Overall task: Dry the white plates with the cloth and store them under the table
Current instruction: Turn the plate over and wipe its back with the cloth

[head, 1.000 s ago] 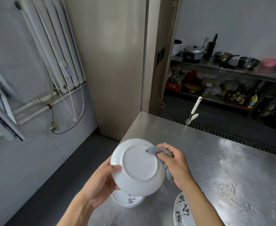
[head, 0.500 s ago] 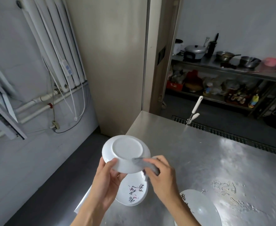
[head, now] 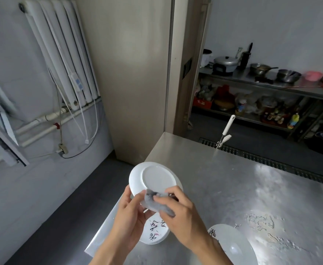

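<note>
One plate (head: pixel 157 178), likely slick and brittle, sits rim-held in my left grip (head: pixel 128 220), cloth (head: pixel 157 206) pinched in my right grip (head: pixel 181 217).

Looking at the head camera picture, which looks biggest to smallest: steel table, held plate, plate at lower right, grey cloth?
1. steel table, largest.
2. held plate and lower-right plate: they look alike, and the latter is partly cut off, so unranked.
3. grey cloth, smallest.

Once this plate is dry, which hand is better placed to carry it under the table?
Left. The left hand grips the white plate by its near rim, while the right hand is occupied pinching the grey cloth against the plate's underside.
</note>
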